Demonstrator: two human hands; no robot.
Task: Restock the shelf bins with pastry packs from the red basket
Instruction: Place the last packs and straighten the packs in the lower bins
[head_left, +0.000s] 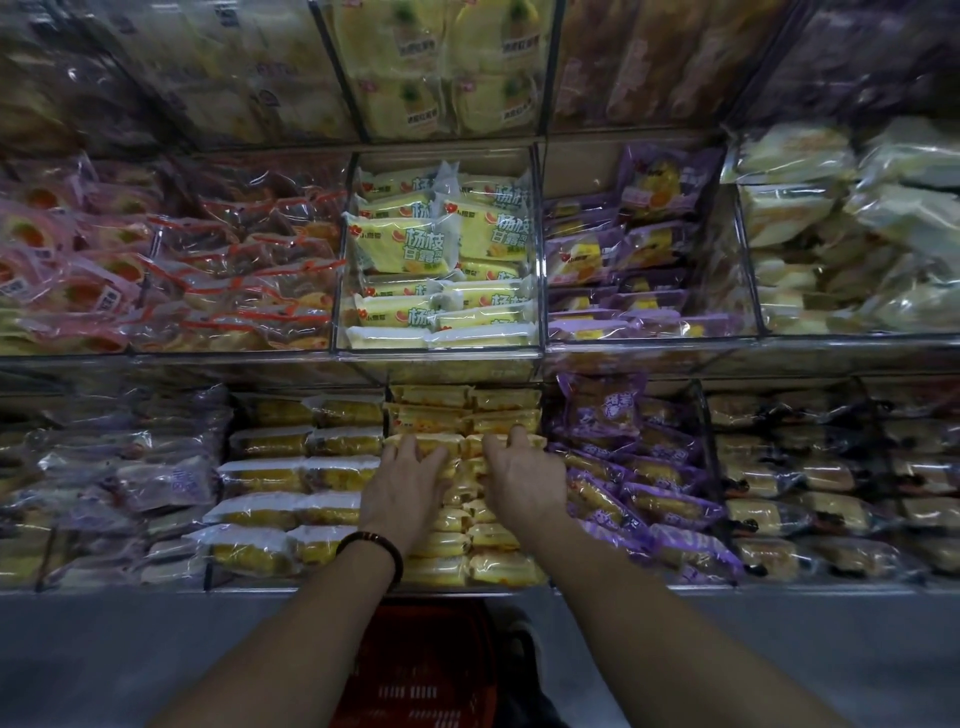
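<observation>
Clear bins (441, 353) are being shown packed along the tiered shelf (675, 590). Yellow packs (410, 249) are being held in the middle tier's centre bin, with purple packs (613, 254) in the bin just to its right and golden packs (493, 566) being stacked in rows in the lower centre bin. Below the shelf, a red basket (415, 670) is being kept on the grey floor (156, 639).

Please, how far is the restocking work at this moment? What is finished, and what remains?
Done: the lower middle bin already looks nearly full of yellow packs. In hand: the left hand lies spread on them and the right hand bends its fingers over them, seemingly arranging. Left: the red basket on the floor shows no packs I can make out, so how much remains is unclear.
</observation>
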